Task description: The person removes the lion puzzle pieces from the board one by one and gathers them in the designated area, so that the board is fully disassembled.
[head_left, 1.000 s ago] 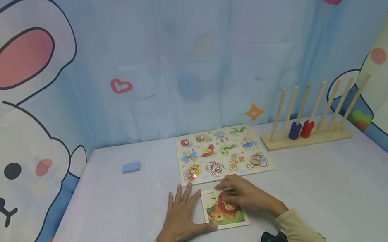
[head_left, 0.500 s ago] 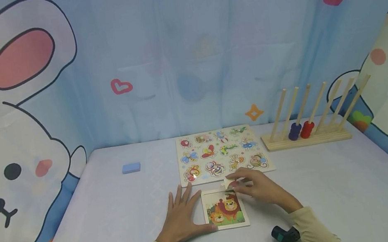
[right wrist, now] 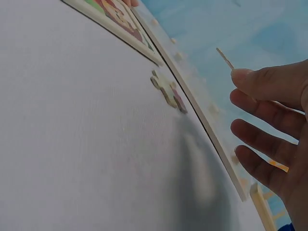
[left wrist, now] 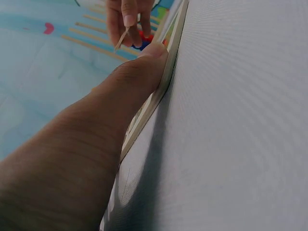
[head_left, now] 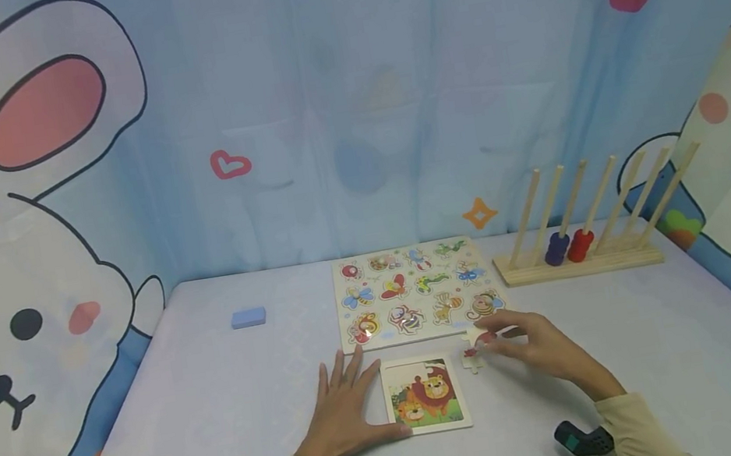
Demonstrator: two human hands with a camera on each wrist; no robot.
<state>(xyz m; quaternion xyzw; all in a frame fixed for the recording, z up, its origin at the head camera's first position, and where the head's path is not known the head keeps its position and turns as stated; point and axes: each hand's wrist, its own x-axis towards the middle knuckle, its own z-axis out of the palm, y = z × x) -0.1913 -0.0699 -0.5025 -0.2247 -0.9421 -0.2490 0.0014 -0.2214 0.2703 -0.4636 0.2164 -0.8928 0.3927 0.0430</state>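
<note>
A small square jigsaw puzzle (head_left: 441, 428) with a lion picture lies in its pale frame on the table; the upper part of its picture looks pale. My left hand (head_left: 340, 417) rests beside it with fingers spread, the thumb pressing the frame's lower left corner. Right of the puzzle, my right hand (head_left: 542, 347) pinches a thin puzzle piece (right wrist: 225, 58) between thumb and forefinger, raised above the table. Another puzzle piece (right wrist: 168, 90) lies flat below it, between the frame and that hand. The other right fingers are loosely bent.
Behind the puzzle lies a larger board (head_left: 389, 339) with several insect pictures. A wooden peg rack (head_left: 584, 268) with blue and red beads stands back right. At back left is a blue block (head_left: 248, 318). A printed curtain (head_left: 347, 104) hangs behind the table.
My right hand has lifted a puzzle piece out of the frame and carried it rightward, over the loose piece now visible on the table. The left hand has stayed in place.
</note>
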